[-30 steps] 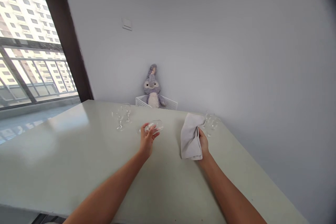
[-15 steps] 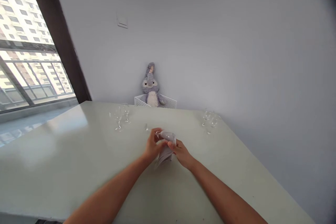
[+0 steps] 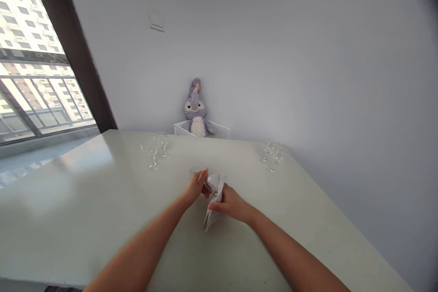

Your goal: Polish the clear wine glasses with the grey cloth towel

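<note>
Near the middle of the pale table, my left hand is closed around the stem end of a clear stemmed glass that lies tilted on its side. A light grey cloth covers part of the bowl and hangs down below it. My right hand grips the cloth at the bowl's right side, thumb toward the left. The hands and cloth hide much of the glass.
Clear stemmed glasses stand at the back left of the table; more glasses stand at the back right. Behind the far edge, a plush toy sits in a white basket.
My left hand has shifted slightly left, with its fingers now more upright. My right hand has turned and its thumb has moved down and left; the cloth is bunched differently and hangs lower.
</note>
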A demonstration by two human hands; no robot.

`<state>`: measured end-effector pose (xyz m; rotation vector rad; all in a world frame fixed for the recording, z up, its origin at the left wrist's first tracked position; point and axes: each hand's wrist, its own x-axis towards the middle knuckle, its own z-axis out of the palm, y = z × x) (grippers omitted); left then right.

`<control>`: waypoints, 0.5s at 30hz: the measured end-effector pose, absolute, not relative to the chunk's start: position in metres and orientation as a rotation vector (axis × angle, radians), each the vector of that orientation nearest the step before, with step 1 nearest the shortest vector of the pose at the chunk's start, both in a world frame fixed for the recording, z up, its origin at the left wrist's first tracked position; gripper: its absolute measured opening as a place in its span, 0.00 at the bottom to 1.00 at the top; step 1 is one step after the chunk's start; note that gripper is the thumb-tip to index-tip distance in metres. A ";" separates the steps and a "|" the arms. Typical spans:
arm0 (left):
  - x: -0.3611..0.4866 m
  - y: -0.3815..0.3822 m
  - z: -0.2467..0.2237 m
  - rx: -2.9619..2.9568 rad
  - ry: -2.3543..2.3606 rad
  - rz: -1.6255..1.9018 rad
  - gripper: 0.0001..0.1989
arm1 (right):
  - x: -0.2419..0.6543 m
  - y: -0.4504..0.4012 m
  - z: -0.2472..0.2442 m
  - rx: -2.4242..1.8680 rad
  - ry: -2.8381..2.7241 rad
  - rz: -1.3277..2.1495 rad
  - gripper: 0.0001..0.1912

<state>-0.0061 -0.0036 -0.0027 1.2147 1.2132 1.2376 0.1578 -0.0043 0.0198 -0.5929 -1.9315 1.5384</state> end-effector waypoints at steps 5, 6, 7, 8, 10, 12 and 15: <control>0.002 -0.009 0.001 1.240 1.055 1.332 0.22 | 0.155 0.009 0.014 -0.814 -1.585 1.422 0.13; 0.003 -0.010 0.003 1.315 1.004 1.370 0.22 | 0.156 0.013 0.015 -0.793 -1.428 1.543 0.14; 0.004 -0.012 0.004 1.403 0.976 1.401 0.23 | 0.157 0.015 0.016 -0.754 -1.283 1.651 0.14; 0.004 -0.013 0.006 1.480 0.982 1.426 0.24 | 0.158 0.016 0.018 -0.704 -1.188 1.737 0.15; 0.002 -0.012 0.005 1.545 1.055 1.440 0.24 | 0.159 0.013 0.020 -0.629 -1.220 1.813 0.15; -0.002 -0.010 0.002 1.479 1.123 1.386 0.21 | 0.157 0.007 0.018 -0.642 -1.467 1.698 0.15; -0.004 -0.008 -0.003 1.335 1.123 1.221 0.25 | 0.155 0.003 0.011 -0.773 -1.752 1.363 0.11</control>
